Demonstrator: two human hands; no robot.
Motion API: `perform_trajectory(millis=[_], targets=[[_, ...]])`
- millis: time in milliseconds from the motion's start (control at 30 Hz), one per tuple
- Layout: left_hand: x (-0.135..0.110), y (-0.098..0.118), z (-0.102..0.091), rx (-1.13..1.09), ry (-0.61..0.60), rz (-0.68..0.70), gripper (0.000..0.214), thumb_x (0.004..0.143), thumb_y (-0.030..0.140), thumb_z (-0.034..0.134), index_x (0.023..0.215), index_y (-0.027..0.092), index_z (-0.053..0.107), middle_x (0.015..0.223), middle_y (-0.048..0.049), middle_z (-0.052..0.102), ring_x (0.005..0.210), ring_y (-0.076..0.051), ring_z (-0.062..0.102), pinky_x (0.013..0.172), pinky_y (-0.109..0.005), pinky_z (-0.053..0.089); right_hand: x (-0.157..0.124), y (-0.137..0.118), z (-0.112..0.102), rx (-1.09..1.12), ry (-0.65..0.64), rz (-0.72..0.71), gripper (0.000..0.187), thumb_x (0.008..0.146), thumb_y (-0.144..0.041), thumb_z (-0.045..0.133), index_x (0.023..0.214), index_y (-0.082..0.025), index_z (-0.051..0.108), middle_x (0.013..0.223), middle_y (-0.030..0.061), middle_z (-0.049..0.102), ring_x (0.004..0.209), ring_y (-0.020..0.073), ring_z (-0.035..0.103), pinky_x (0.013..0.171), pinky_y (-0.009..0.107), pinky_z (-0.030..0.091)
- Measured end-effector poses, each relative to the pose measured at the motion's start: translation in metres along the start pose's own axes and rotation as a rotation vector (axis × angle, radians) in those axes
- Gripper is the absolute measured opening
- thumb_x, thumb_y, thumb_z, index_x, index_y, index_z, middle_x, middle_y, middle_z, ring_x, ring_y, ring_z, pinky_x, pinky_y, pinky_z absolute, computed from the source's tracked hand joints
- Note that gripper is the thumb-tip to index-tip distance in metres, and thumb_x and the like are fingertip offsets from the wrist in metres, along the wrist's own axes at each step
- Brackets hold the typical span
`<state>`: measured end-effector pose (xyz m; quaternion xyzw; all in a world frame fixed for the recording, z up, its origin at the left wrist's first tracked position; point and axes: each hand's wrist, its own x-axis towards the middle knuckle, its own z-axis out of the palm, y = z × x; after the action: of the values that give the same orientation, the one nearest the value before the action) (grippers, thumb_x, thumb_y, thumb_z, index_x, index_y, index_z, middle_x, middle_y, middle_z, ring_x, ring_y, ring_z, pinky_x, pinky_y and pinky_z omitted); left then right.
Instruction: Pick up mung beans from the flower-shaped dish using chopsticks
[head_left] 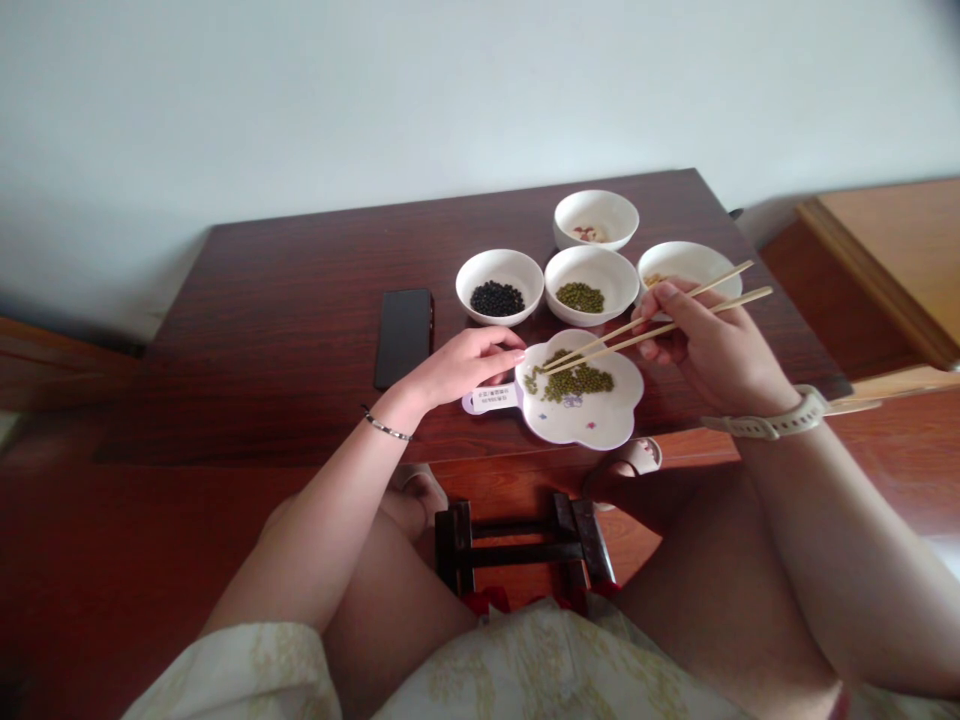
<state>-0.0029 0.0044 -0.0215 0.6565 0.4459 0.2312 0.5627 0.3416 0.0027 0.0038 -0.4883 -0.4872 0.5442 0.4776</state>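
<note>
My right hand (705, 345) is closed round a pair of wooden chopsticks (637, 333). Their tips reach down into a heap of green beans (574, 381) on a white flower-shaped plate (592, 425) at the table's near edge. My left hand (465, 365) rests on the table with its fingertips against the plate's left rim, fingers loosely together and nothing in them. A small white label (491, 398) lies beneath that hand. Behind the plate stand a white bowl of black beans (499, 287) and a white bowl of green beans (591, 285).
Two more white bowls sit behind: one (596, 218) with pale reddish bits, one (686, 265) partly hidden by my right hand. A black phone (403, 337) lies left of the bowls on the dark wooden table (285, 330). A stool frame (517, 545) is between my knees.
</note>
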Motion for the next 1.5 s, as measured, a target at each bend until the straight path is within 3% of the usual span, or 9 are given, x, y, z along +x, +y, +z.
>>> perform_trajectory(millis=[267, 500, 933, 1267, 1500], targets=[[0.0006, -0.0037, -0.002, 0.013, -0.01, 0.003, 0.043, 0.117, 0.059, 0.088, 0.133, 0.019, 0.088, 0.086, -0.0014, 0.072, 0.075, -0.019, 0.065, 0.068, -0.029, 0.046, -0.0001, -0.0007, -0.0005, 0.009, 0.006, -0.022, 0.044, 0.109, -0.055, 0.104, 0.086, -0.025, 0.083, 0.083, 0.0043, 0.072, 0.066, 0.0148, 0.063, 0.054, 0.025, 0.052], [-0.0007, -0.0043, -0.0023, 0.0, -0.004, 0.011, 0.045, 0.116, 0.061, 0.091, 0.132, 0.019, 0.087, 0.085, -0.001, 0.072, 0.075, -0.019, 0.064, 0.068, -0.029, 0.045, -0.0004, -0.0015, -0.0033, 0.005, 0.041, -0.007, 0.043, 0.109, -0.053, 0.102, 0.083, -0.025, 0.083, 0.081, 0.0052, 0.073, 0.062, 0.0142, 0.059, 0.051, 0.026, 0.047], [0.0002, -0.0041, -0.0021, 0.008, -0.004, 0.011, 0.046, 0.117, 0.062, 0.089, 0.132, 0.019, 0.087, 0.086, -0.0014, 0.072, 0.076, -0.019, 0.065, 0.068, -0.029, 0.046, -0.0018, -0.0011, -0.0018, 0.015, 0.044, -0.013, 0.043, 0.108, -0.052, 0.105, 0.083, -0.024, 0.084, 0.084, 0.0055, 0.074, 0.064, 0.0139, 0.061, 0.052, 0.025, 0.051], [0.0007, -0.0091, -0.0036, 0.012, -0.009, 0.006, 0.043, 0.116, 0.061, 0.089, 0.132, 0.02, 0.088, 0.088, -0.0025, 0.074, 0.076, -0.02, 0.067, 0.067, -0.029, 0.046, 0.0006, -0.0001, -0.0078, -0.033, 0.057, -0.02, 0.045, 0.107, -0.058, 0.104, 0.084, -0.025, 0.084, 0.08, 0.0051, 0.074, 0.06, 0.0133, 0.061, 0.047, 0.024, 0.044], [0.0, -0.0076, -0.0023, 0.005, 0.001, 0.011, 0.044, 0.116, 0.061, 0.089, 0.132, 0.02, 0.088, 0.086, -0.0019, 0.072, 0.075, -0.02, 0.065, 0.068, -0.029, 0.046, 0.0028, 0.0027, -0.0092, -0.026, 0.06, -0.031, 0.046, 0.109, -0.056, 0.105, 0.084, -0.024, 0.084, 0.08, 0.0046, 0.071, 0.063, 0.0135, 0.063, 0.05, 0.022, 0.048]])
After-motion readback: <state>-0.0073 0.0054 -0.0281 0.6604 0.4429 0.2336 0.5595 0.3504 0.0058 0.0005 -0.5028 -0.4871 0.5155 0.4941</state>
